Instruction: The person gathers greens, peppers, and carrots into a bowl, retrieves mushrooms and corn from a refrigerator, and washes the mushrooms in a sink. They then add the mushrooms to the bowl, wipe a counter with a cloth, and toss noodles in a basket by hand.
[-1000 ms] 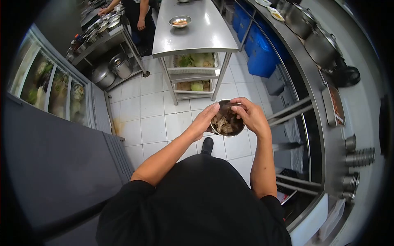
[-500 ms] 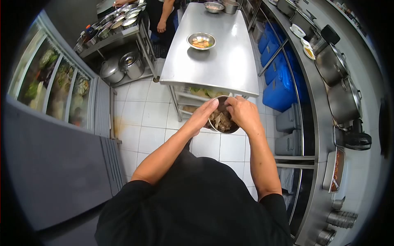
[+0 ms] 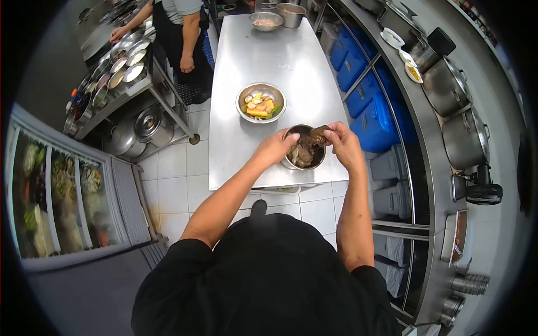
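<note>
A deep metal bowl [image 3: 304, 168] of brown, wet-looking food pieces [image 3: 301, 155] is over the near end of the steel table. My left hand [image 3: 274, 148] grips the left side of its rim, thumb over the edge. Between the fingertips of my right hand [image 3: 343, 143], a dark brown piece of food [image 3: 320, 134] is pinched at the right rim, above the other pieces. Just beyond stands a wider metal bowl [image 3: 261, 87] with orange, yellow and green cut vegetables [image 3: 259, 107].
The steel table [image 3: 241, 61] carries another bowl [image 3: 265, 21] and a metal pot [image 3: 291, 15] at its far end. A co-worker [image 3: 179, 33] stands beyond left, by a rack of metal containers [image 3: 134, 73]. Blue bins [image 3: 376, 126] are under the right counter [image 3: 417, 101]; a glass-front fridge [image 3: 61, 190] is left.
I have moved forward, so the table and vegetable bowl are nearer. The deep bowl is now over the table, and my right hand has lifted a brown piece to the rim.
</note>
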A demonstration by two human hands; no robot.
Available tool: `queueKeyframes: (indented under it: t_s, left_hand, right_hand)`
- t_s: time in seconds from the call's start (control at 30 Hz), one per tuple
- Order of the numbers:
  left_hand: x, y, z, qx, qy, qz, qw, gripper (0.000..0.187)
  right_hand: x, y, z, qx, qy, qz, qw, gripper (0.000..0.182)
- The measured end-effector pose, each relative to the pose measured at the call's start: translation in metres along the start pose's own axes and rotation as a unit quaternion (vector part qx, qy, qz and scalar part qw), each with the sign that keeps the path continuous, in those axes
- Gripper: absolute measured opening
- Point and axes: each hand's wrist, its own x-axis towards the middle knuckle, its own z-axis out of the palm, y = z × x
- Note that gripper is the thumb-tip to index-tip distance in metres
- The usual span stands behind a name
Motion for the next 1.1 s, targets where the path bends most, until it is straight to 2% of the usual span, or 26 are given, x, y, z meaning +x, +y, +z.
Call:
queueKeyframes:
  t_s: [0.07,0.1,0.2,0.23,0.33,0.37,0.47,0.6,0.67,0.7,0.8,0.9,1.0,1.1]
  left_hand:
    - [0.000,0.010,-0.012,0.133,0.015,0.011,0.991,0.064]
    - [-0.002,0.012,-0.018,0.140,0.030,0.064,0.988,0.064]
    - [0.000,0.012,-0.025,0.192,0.151,0.222,0.944,0.063]
    - [0.001,0.020,-0.029,0.183,0.141,0.250,0.940,0.061]
    - [0.022,0.034,-0.042,-0.080,0.014,0.189,0.979,0.058]
    - [0.029,0.035,-0.047,-0.158,-0.023,0.117,0.980,0.044]
    - [0.039,0.029,-0.066,-0.317,-0.077,0.126,0.937,0.028]
    - [0.045,0.017,-0.061,-0.376,-0.047,0.212,0.901,0.014]
    - [0.040,0.020,-0.060,-0.218,0.042,0.364,0.905,0.015]
    - [0.035,0.024,-0.061,-0.134,0.084,0.432,0.888,0.016]
    - [0.022,0.030,-0.061,-0.112,0.106,0.427,0.891,0.020]
    - [0.017,0.029,-0.058,-0.116,0.122,0.425,0.890,0.023]
    - [0.020,0.022,-0.056,-0.095,0.133,0.428,0.889,0.023]
    - [0.020,0.019,-0.056,-0.121,0.117,0.411,0.896,0.023]
  right_hand:
    - [0.009,-0.002,0.001,0.006,0.002,0.002,1.000,0.013]
    - [0.013,-0.005,0.002,0.008,0.001,0.001,1.000,0.013]
    - [0.023,-0.018,0.008,0.011,0.004,0.023,1.000,0.016]
    - [0.024,-0.028,0.011,-0.001,-0.005,0.016,1.000,0.017]
    - [0.030,-0.057,0.024,-0.019,-0.031,-0.003,0.999,0.019]
    - [0.032,-0.062,0.027,-0.019,-0.038,-0.006,0.999,0.020]
    - [0.040,-0.060,0.029,-0.001,-0.045,-0.066,0.997,0.027]
    - [0.041,-0.065,0.037,-0.015,-0.044,-0.110,0.993,0.031]
    - [0.039,-0.065,0.043,-0.004,-0.020,-0.120,0.993,0.031]
    - [0.037,-0.065,0.042,-0.004,-0.020,-0.120,0.993,0.032]
    - [0.026,-0.063,0.040,0.004,0.007,-0.101,0.995,0.031]
    - [0.015,-0.070,0.035,0.030,-0.005,-0.059,0.998,0.027]
    - [0.009,-0.068,0.036,0.059,0.032,-0.051,0.996,0.026]
    - [0.009,-0.068,0.029,-0.006,0.001,-0.029,1.000,0.024]
